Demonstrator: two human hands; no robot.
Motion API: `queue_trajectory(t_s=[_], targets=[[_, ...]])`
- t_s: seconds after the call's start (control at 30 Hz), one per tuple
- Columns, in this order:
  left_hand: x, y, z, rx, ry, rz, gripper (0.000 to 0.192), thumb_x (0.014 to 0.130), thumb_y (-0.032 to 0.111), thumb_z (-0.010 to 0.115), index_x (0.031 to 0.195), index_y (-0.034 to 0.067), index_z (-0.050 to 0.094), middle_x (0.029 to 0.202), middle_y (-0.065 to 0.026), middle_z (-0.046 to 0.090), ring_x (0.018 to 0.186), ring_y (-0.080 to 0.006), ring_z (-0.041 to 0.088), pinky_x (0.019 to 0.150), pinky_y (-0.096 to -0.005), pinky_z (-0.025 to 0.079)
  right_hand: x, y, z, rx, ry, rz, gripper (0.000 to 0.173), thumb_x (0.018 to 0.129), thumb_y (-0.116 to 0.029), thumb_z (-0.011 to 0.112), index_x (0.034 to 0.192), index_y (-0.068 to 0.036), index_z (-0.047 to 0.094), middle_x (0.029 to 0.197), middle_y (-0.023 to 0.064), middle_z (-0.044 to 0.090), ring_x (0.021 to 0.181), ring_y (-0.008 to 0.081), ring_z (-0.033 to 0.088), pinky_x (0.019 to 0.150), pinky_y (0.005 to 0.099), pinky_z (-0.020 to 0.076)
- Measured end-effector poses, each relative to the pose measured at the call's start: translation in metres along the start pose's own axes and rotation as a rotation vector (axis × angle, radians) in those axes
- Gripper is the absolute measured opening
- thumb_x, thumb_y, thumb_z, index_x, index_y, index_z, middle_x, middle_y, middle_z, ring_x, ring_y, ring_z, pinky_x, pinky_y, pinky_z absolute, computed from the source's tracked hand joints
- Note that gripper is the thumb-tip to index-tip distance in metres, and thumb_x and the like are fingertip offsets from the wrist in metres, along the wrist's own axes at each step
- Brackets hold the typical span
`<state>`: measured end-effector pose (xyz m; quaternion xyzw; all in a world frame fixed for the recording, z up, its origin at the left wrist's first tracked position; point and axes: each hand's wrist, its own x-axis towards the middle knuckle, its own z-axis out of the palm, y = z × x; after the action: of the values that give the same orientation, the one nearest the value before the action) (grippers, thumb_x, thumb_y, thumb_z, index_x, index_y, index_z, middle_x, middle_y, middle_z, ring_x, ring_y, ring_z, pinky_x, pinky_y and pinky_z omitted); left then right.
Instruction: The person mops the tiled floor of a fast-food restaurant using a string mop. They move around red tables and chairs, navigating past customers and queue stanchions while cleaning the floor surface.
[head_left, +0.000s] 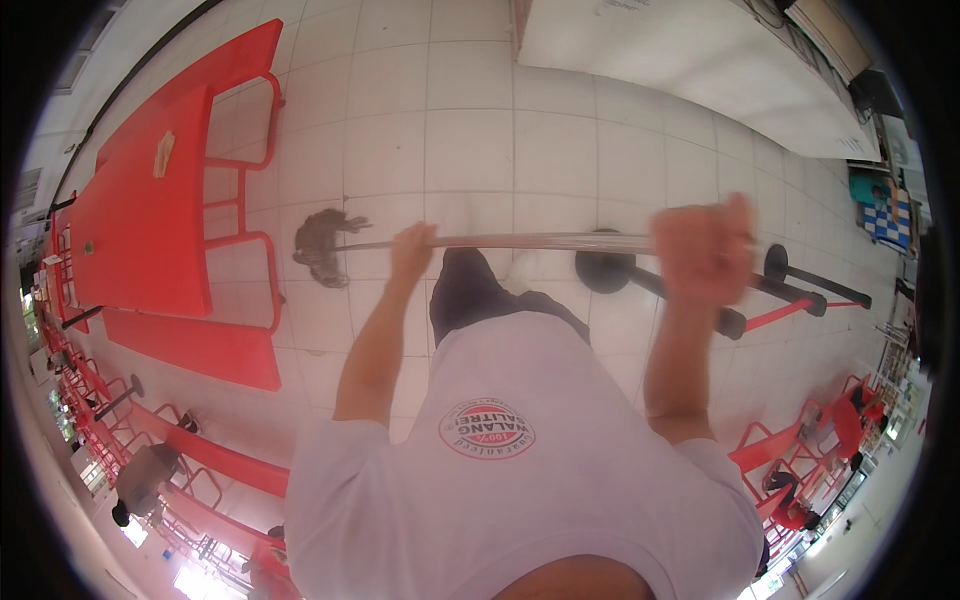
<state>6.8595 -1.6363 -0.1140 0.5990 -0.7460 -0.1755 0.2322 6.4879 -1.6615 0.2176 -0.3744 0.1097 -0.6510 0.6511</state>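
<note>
Both my hands grip the long handle (540, 241) of a string mop, held nearly level across my front. Lower on the shaft, close to the mop head, my left hand (412, 251) is wrapped round it. My right hand (703, 251), blurred, closes on the other end of the handle. The dark grey mop head (322, 246) lies on the pale tiled floor (469, 150), its strands spread unevenly. Beneath the handle my dark-clad leg (469, 289) shows.
On the left stands a red table (142, 225) with attached red benches (202, 349). Black-based stanchions (606, 262) stand at right, near my right arm. A white counter (690, 82) runs along the upper right. A person (146, 476) is among red tables at lower left.
</note>
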Motion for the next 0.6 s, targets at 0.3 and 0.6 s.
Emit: queue_trajectory(t_s=[0.3, 0.6], targets=[[0.021, -0.13, -0.032, 0.098, 0.025, -0.37, 0.026, 0.089, 0.024, 0.066, 0.075, 0.004, 0.056, 0.076, -0.0191, 0.062, 0.076, -0.0424, 0.058, 0.066, -0.0539, 0.043, 0.057, 0.11, -0.008, -0.242, -0.007, 0.288, 0.024, 0.091, -0.009, 0.066, 0.08, -0.011, 0.044, 0.068, 0.0057, 0.053, 0.065, 0.0193, 0.053, 0.082, 0.0479, 0.05], [0.187, -0.072, -0.052, -0.086, 0.133, -0.17, 0.031, 0.088, 0.024, 0.067, 0.068, 0.004, 0.053, 0.064, -0.019, 0.057, 0.066, -0.0438, 0.054, 0.06, -0.0524, 0.04, 0.167, 0.044, 0.03, -0.172, -0.193, 0.054, 0.03, 0.093, -0.029, 0.067, 0.083, -0.013, 0.043, 0.067, -0.0008, 0.051, 0.06, 0.0147, 0.043, 0.067, 0.0365, 0.0382]])
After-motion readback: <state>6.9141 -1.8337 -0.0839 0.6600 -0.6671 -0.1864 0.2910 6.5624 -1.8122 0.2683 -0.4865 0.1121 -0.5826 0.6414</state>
